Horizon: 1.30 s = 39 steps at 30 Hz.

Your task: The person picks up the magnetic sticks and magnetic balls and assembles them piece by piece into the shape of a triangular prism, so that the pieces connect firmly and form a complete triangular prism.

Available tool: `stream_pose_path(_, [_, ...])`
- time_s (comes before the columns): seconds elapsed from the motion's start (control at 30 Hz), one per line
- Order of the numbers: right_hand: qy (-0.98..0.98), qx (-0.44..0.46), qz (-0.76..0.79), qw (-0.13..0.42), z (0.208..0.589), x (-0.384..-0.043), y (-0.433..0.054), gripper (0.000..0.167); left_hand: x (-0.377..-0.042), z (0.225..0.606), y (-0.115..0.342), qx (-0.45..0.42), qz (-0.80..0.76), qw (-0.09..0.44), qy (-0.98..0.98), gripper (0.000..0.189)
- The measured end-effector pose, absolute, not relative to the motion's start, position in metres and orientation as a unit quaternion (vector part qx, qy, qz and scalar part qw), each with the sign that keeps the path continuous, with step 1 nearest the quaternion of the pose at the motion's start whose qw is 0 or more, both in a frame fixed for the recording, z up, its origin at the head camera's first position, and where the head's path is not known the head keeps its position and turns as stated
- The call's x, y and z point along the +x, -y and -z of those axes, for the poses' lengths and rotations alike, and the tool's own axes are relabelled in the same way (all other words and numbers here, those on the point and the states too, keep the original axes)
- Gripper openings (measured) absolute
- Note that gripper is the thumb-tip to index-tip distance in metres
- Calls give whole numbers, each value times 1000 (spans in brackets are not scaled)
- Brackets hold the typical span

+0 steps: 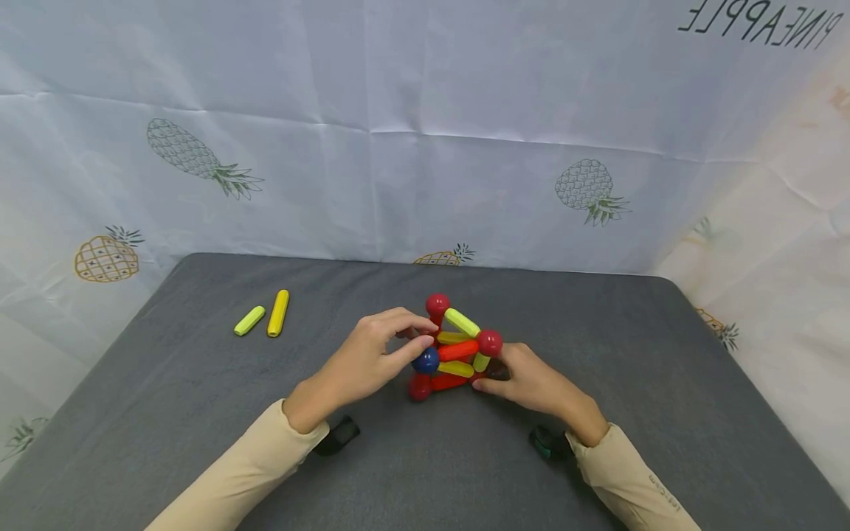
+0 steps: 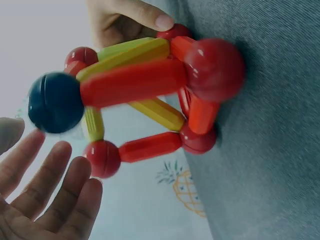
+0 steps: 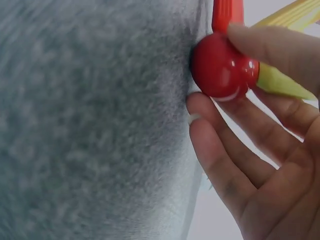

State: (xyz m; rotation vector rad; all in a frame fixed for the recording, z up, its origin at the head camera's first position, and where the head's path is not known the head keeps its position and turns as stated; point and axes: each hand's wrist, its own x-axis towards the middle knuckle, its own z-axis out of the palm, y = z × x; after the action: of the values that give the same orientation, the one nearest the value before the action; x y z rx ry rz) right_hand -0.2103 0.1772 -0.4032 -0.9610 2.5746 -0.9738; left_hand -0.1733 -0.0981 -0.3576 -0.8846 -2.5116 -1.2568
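Observation:
A ball-and-stick toy frame [image 1: 458,351] of red, yellow and light-green rods stands on the table. Its corners are red balls, plus one blue ball [image 1: 426,361] on the upper near-left corner. My left hand [image 1: 361,361] is beside that blue ball, fingers extended; in the left wrist view they lie near the blue ball and a red ball [image 2: 103,159]. Whether they touch is unclear. My right hand [image 1: 541,380] pinches the red ball [image 3: 220,65] at the frame's lower right corner, thumb on one side and fingers around the other.
Two loose rods, one light green [image 1: 249,321] and one yellow [image 1: 279,313], lie at the left on the grey table [image 1: 199,413]. Behind the table hangs a pale curtain [image 1: 372,88] printed with pineapples.

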Motion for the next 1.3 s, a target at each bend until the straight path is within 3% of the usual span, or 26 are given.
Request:
stream_pose_path(0.17, [-893,-296,331,74,405,-212,-177,38,-171,360,108,-266,420,104,861,22])
stream_pose_path(0.43, [-931,-208,300,15,401,-211,-176,16,-172,369,122,-233,418,115,870,22])
stream_pose_path(0.63, [-922,-242,293,75,392,-204,-174,12,-175,372,131,-224,415,131,872,21])
stream_pose_path(0.83, [-890,-310,298,155,387,-195,-166,28,-179,375,139,-217,410,139,875,22])
stream_pose_path(1.0, [-874,-348,292,174,386,-187,-156,37,-183,379,145,-203,405,127,882,24])
stream_pose_path(1.3, [-864,-381,284,168,395,-183,-148,34,-194,391,164,-167,393,125,895,27])
